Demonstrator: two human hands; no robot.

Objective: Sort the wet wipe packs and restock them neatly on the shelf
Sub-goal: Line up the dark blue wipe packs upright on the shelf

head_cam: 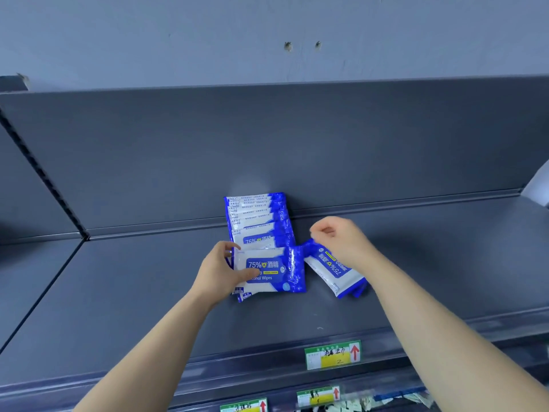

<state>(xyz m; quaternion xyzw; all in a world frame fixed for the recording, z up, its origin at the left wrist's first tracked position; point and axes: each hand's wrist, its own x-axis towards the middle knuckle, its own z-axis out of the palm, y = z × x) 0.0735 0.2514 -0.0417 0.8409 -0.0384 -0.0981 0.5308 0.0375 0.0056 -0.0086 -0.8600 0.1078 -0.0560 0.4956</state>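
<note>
A row of several blue-and-white wet wipe packs (258, 221) stands overlapping on the dark grey shelf (133, 292), leaning toward the back panel. My left hand (218, 273) grips the left end of the front pack (273, 270), thumb across its face. My right hand (338, 237) pinches the blue end of a small tilted stack of packs (338, 273) lying just right of the row, printed side up and turned at an angle.
The shelf's back panel (297, 138) rises behind the row. A slotted upright (44, 176) divides this bay from the one on the left. Price labels (332, 353) sit on the front rail, with more labels and small items below.
</note>
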